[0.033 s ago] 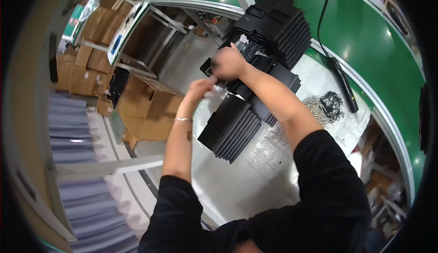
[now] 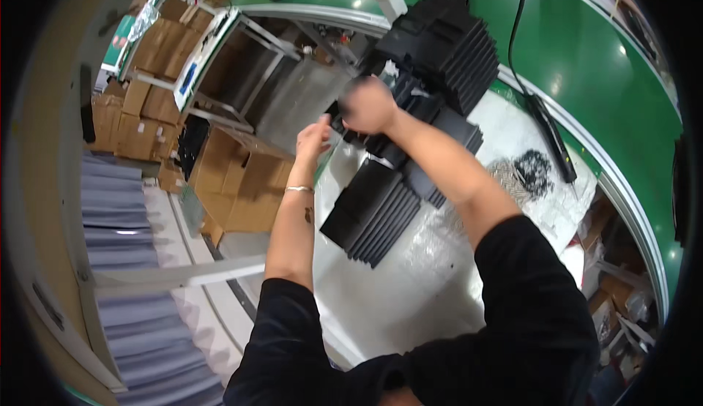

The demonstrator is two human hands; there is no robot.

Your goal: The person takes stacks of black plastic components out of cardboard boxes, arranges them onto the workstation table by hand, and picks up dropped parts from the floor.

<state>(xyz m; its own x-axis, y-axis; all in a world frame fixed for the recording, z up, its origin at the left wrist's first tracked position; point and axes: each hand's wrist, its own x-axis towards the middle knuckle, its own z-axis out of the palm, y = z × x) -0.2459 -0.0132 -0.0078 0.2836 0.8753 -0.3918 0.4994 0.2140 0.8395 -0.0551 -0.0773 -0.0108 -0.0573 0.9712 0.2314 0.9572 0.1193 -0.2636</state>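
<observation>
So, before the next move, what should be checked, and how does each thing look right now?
1. Right hand at the black ribbed parts: ok, it is along their left side.
2. Right hand's grip: cannot tell, its fingers are blurred.
3. Left hand holding something: cannot tell, its fingertips are unclear.
4. Corded black tool away from both hands: ok.
5. Small silver pieces fully in sight: not ok, the right forearm overlaps the pile's edge.

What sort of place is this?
Probably an assembly workshop: there are black ridged parts, a heap of small loose pieces on the white work surface, and piled cardboard boxes.
</observation>
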